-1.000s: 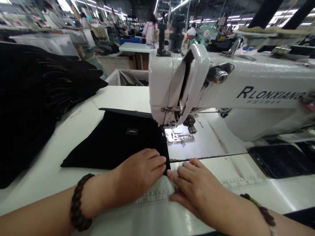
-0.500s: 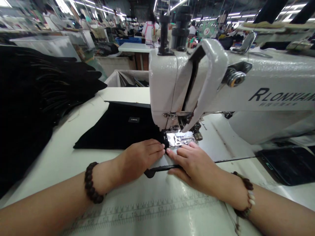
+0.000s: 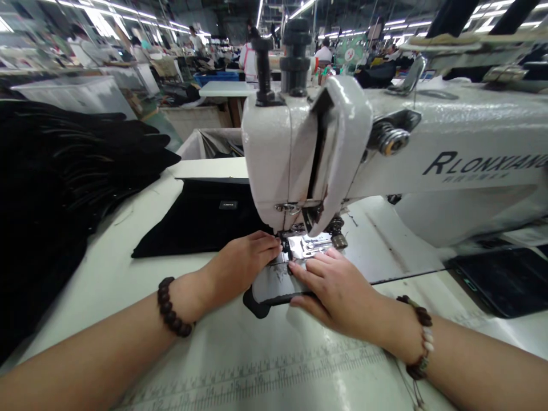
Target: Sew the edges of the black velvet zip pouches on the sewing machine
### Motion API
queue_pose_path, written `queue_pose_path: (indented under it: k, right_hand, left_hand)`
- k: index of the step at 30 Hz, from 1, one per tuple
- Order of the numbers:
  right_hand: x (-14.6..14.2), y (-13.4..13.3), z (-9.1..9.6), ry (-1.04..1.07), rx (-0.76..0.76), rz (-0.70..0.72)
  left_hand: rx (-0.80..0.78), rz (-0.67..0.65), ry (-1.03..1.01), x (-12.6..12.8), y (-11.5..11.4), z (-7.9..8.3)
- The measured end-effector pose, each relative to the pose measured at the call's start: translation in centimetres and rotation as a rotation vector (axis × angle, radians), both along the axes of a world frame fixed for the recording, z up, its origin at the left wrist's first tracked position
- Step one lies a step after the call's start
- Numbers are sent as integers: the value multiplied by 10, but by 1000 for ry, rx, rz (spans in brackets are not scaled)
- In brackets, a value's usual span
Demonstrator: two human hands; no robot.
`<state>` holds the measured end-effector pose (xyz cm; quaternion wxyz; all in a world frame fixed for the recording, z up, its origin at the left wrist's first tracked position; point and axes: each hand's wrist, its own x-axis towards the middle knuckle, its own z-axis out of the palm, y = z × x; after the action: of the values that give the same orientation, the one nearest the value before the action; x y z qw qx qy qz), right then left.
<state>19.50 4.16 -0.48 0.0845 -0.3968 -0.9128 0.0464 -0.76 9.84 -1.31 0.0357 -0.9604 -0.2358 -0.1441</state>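
I am working at the sewing machine [image 3: 295,154], which is serving as the reference for all positions. The black fabric panel [image 3: 197,222] is lying flat to the machine's left, its small label [image 3: 228,205] facing up and its right side running in toward the presser foot. My left hand [image 3: 246,264] is keeping its fingers close together, and the fingertips are resting at the panel's near right corner, just left of the foot; I cannot tell whether the hidden thumb is pinching cloth. My right hand [image 3: 338,288] is holding nothing that I can see: thumb and forefinger are standing apart, the forefinger touching the plate [image 3: 274,282] just in front of the foot.

Compared with a second ago, the panel's near edge is sitting farther from me, closer to the foot, and bare plate is showing between my hands. By my judgement, this side is nearing the end of its pass, with little cloth remaining to guide. A pile of black pieces [image 3: 64,171] is standing well left of the machine.
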Motion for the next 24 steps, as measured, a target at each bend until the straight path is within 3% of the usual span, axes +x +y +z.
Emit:
queue_pose_path:
  k: [18, 21, 24]
  right_hand:
    - [0, 1, -2, 5, -13, -4]
    - [0, 1, -3, 9, -14, -7]
    - [1, 0, -3, 18, -13, -7]
  left_hand:
    - [-22, 39, 45, 2, 5, 1]
    - [-93, 31, 47, 0, 13, 6]
    - [-174, 107, 41, -8, 30, 13]
